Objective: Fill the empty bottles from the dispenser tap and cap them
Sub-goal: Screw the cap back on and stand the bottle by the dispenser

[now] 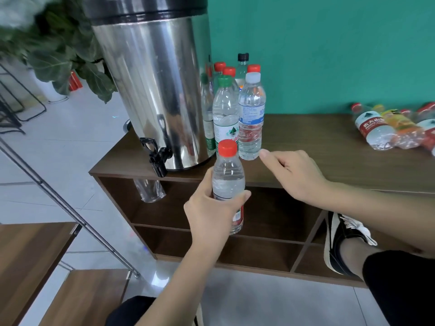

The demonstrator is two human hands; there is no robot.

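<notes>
While the left hand wraps its fingers round the middle of a red-capped bottle, held upright in front of the cabinet below the dispenser tap, the right hand hovers just beside it, fingers loosely curled and holding nothing. Apparently nearly full, though glare obscures the level, the bottle should feel heavy; its thin walls flex, so gripping mid-body is best.

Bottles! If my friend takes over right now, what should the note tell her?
Left hand grips a red-capped bottle, filled and capped, in front of the cabinet.
Right hand is free, loosely curled beside it.
Capped upright bottles stand beside the dispenser; its tap is untouched.
More bottles lie at the far right; their fill is unclear.
Next: probably set this bottle down, then fill those.
</notes>
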